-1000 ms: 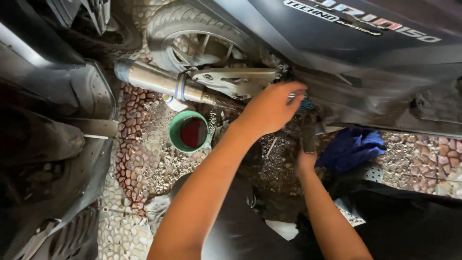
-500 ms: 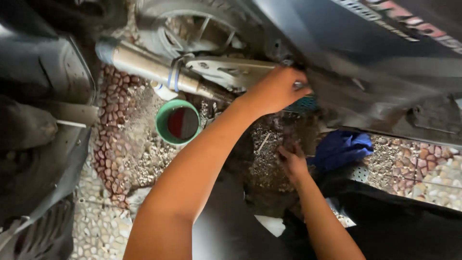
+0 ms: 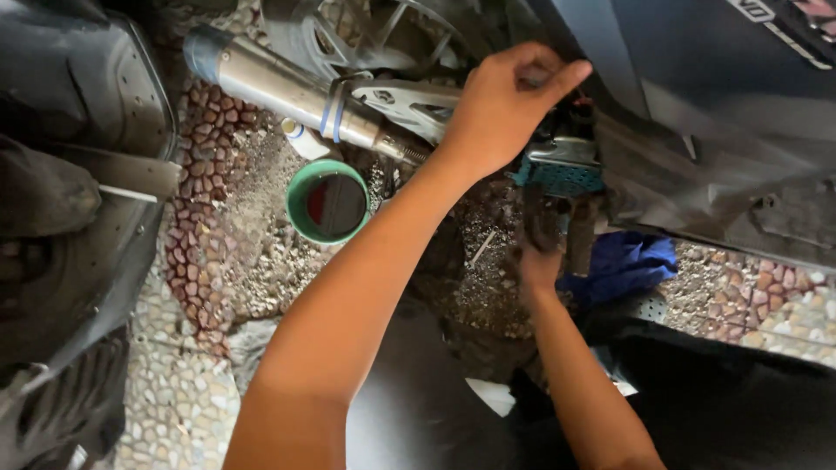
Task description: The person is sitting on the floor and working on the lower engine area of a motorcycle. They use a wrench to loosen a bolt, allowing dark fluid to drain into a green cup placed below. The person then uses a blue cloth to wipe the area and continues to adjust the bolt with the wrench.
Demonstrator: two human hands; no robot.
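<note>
Left hand [image 3: 505, 104] reaches up against the dark scooter body [image 3: 697, 96], fingers curled at the panel edge; whether it grips anything cannot be told. Just below that hand sits a teal metal part [image 3: 562, 170] of the engine area. Right hand [image 3: 540, 248] is lower, under the teal part, blurred and dirty, fingers bent around something dark; cannot tell what. Blue rag [image 3: 623, 261] lies on the pebble floor [image 3: 183, 400] just right of the right hand. Silver exhaust pipe [image 3: 287, 87] runs left of the left hand. Green bowl [image 3: 329, 202] with dark liquid sits below the exhaust pipe, on the floor.
</note>
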